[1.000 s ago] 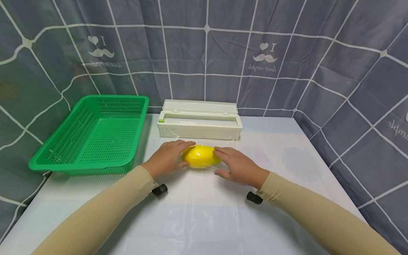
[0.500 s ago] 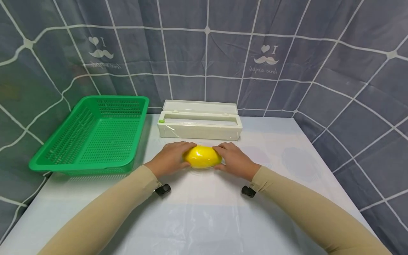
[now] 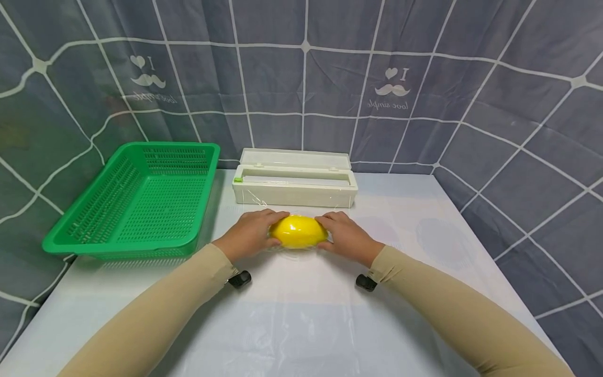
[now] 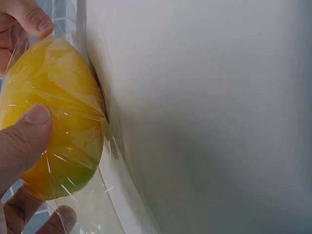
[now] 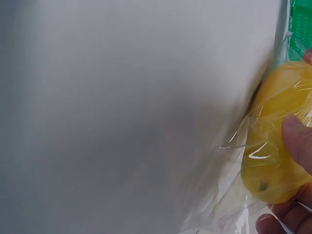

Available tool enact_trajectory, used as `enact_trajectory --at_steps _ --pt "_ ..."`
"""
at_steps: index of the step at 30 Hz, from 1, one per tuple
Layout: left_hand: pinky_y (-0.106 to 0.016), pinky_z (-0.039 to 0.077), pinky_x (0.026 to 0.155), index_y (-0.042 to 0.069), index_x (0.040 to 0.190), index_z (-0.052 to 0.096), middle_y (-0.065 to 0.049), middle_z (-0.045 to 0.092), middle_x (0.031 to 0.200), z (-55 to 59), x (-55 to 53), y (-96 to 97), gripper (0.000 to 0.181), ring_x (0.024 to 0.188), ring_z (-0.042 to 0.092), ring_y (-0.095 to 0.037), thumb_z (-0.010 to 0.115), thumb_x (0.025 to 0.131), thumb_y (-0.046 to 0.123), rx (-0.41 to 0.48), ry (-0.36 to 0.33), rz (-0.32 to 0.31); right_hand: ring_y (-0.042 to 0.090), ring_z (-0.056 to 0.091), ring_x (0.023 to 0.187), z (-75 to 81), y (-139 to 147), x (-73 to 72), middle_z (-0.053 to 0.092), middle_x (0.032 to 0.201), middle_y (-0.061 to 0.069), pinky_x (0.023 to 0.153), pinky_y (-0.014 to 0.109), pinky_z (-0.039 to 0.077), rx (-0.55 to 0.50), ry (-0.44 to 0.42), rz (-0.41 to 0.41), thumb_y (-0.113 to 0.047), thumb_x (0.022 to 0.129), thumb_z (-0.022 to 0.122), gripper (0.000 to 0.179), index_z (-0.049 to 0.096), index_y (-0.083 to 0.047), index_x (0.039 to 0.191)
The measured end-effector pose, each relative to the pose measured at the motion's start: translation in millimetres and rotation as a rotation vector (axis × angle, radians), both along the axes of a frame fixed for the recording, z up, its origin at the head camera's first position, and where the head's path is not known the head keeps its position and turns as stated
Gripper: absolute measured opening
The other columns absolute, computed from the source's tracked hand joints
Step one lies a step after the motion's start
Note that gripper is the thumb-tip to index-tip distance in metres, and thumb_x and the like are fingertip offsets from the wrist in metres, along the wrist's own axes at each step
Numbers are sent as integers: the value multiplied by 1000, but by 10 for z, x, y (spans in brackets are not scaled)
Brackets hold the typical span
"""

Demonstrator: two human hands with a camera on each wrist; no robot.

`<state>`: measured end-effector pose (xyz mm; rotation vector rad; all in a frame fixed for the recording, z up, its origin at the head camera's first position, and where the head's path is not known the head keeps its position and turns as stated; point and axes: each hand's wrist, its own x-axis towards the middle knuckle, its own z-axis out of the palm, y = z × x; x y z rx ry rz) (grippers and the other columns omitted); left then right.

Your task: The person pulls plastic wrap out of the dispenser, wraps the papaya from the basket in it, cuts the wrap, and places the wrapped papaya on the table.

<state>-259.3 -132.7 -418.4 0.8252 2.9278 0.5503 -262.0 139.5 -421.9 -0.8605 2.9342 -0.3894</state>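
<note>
A yellow mango (image 3: pixel 299 232), greenish at one end in the left wrist view, lies crosswise at the middle of the table under clear cling film (image 5: pixel 229 180). My left hand (image 3: pixel 249 234) holds its left end, thumb on the near side through the film and fingers curled on the far side. At the other end my right hand (image 3: pixel 349 238) grips it the same way, its thumb (image 5: pixel 298 141) pressing the wrapped skin. Wrinkled film spreads around the mango in both wrist views. Just behind stands the white cling film dispenser (image 3: pixel 294 197), its lid raised.
At the left a green perforated basket (image 3: pixel 200 220) stands on the white-covered table (image 3: pixel 301 335). A green slider (image 3: pixel 238 179) sits at the dispenser's left end. Grey checked curtain (image 3: pixel 264 78) encloses the back and sides. A black wrist camera (image 3: pixel 240 279) hangs below each sleeve.
My right hand has come in leftward from beside the mango, its fingers closing on the right end. The left hand has edged slightly right, and the mango with it. Basket and dispenser stay put.
</note>
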Motion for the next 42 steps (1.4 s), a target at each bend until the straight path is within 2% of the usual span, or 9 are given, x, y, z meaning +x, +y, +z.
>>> enact_trajectory --at_steps 8,12,17,20,24,29,32,37,42 --pt "-59 41 119 16 160 45 -8 60 151 -36 -15 -63 76 137 60 -32 81 95 29 38 -33 -17 33 57 132 -19 0 -21 61 144 15 117 46 47 3 31 12 -32 96 80 66 55 -4 150" --pt "-61 35 123 19 165 37 -8 51 160 -40 -30 -104 75 146 51 -35 73 100 33 14 -73 -29 32 58 130 -23 -2 -39 61 143 16 116 45 48 21 30 20 -30 98 77 65 53 -2 152" --pt "-63 26 126 24 168 28 -7 41 168 -51 -68 -123 93 155 39 -37 77 94 49 -23 -126 -22 32 57 130 -7 -13 -74 59 143 17 116 45 48 45 3 25 -29 100 74 65 50 -1 153" --pt "-62 28 125 23 168 27 -6 42 168 -85 -101 -103 103 155 40 -34 86 86 47 -36 -108 -19 32 57 130 5 -15 -100 59 143 18 116 45 48 51 -13 36 -29 101 73 64 49 0 154" --pt "-59 35 122 19 167 31 -7 48 164 -112 -130 -46 100 151 47 -30 88 87 34 -51 -43 -5 33 57 131 14 3 -134 58 144 19 117 46 48 47 -33 45 -28 102 72 66 47 0 156" --pt "-55 39 120 15 158 41 -9 59 154 -86 -146 -3 85 142 57 -31 87 88 28 -56 -11 20 35 53 140 21 43 -179 59 147 19 122 50 41 -16 -96 25 -27 102 71 73 37 1 161" --pt "-56 39 120 14 155 44 -8 61 152 -65 -170 -6 80 139 59 -32 87 89 30 -53 -17 11 34 57 136 20 74 -223 64 142 15 121 51 42 -88 -136 17 -26 102 72 70 40 0 159" --pt "-58 36 122 13 159 42 -8 56 157 -41 -226 -32 83 144 54 -34 85 91 31 -33 -78 4 35 62 132 29 142 -289 67 141 12 117 53 47 -180 -190 27 -27 101 72 52 58 -5 146" --pt "-60 33 123 15 161 39 -8 52 160 -36 -291 -66 85 147 51 -34 84 91 33 -31 -129 8 37 55 142 80 191 -303 61 150 15 120 55 42 -184 -190 19 -36 102 69 60 55 -4 150"
